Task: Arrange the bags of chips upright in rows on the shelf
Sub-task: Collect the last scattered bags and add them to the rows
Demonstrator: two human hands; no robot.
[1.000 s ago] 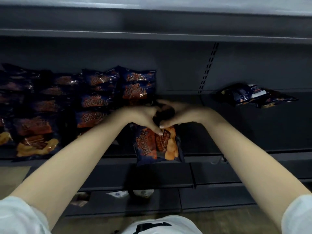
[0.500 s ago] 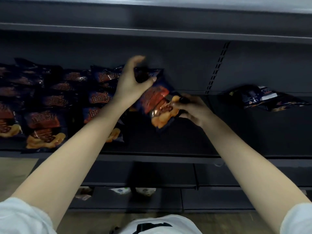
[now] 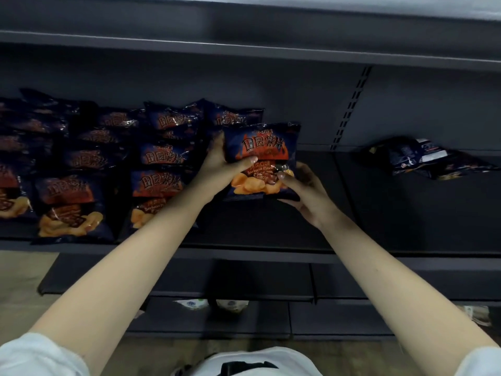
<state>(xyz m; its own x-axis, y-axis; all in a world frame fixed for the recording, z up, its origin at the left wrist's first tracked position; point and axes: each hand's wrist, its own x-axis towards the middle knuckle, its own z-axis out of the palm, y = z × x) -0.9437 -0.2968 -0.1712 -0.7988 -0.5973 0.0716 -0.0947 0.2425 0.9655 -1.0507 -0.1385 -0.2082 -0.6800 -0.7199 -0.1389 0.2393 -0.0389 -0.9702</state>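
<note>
A dark blue chip bag point(image 3: 264, 147) with orange print stands upright on the dark shelf point(image 3: 271, 229), facing me. My left hand point(image 3: 222, 164) grips its left side, thumb across the front. My right hand point(image 3: 301, 185) holds its lower right corner, thumb on the front. It sits just right of the rows of matching bags point(image 3: 162, 158) that fill the shelf's left part. Another bag point(image 3: 235, 118) stands behind it.
Two bags point(image 3: 423, 158) lie flat at the back right of the shelf. A slotted upright point(image 3: 349, 109) runs down the back wall. A shelf board point(image 3: 244, 52) hangs overhead. Lower shelves point(image 3: 189, 280) jut out below, with white packets point(image 3: 211, 303) underneath.
The bag was low at the shelf front in both hands, then lifted and tilted. It now stands upright deeper in, and my left hand has come down onto its side.
</note>
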